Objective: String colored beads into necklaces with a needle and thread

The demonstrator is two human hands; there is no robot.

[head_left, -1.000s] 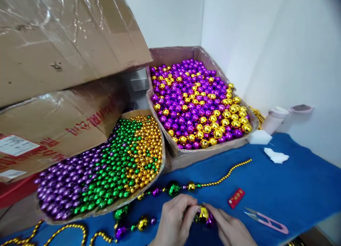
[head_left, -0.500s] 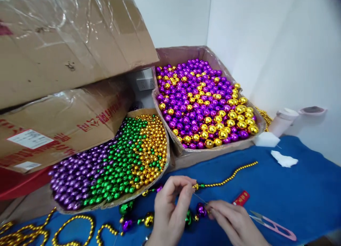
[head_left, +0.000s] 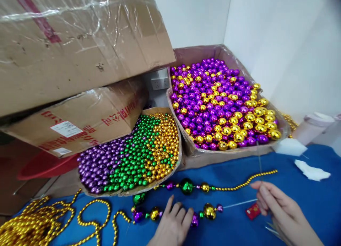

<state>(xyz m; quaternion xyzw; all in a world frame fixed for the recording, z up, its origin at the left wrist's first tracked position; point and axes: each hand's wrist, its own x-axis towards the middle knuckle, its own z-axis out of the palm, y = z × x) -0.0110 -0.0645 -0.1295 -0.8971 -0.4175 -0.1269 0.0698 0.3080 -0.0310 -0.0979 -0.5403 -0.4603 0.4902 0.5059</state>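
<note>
A bead strand (head_left: 210, 211) with gold, purple and green balls lies on the blue cloth (head_left: 229, 231). My left hand (head_left: 173, 226) rests on the cloth with fingers together, pressing down on the strand near a purple bead. My right hand (head_left: 279, 210) is off to the right, fingers pinched on a thin thread (head_left: 234, 204) pulled taut from the strand's end bead. A second length with a large green ball (head_left: 187, 186) and a fine gold chain (head_left: 247, 182) lies just beyond.
A shallow tray of purple, green and gold beads (head_left: 130, 157) and a box of larger purple and gold balls (head_left: 221, 107) stand behind. Stacked cardboard boxes (head_left: 74, 47) overhang on the left. A pile of gold chain (head_left: 37, 223), a small red packet (head_left: 252, 211) and white tissue (head_left: 311, 169) lie around.
My right hand has drawn away to the right, pulling the thread through. My left hand dropped from a raised pinch to lie on the strand. The view shifted left.
</note>
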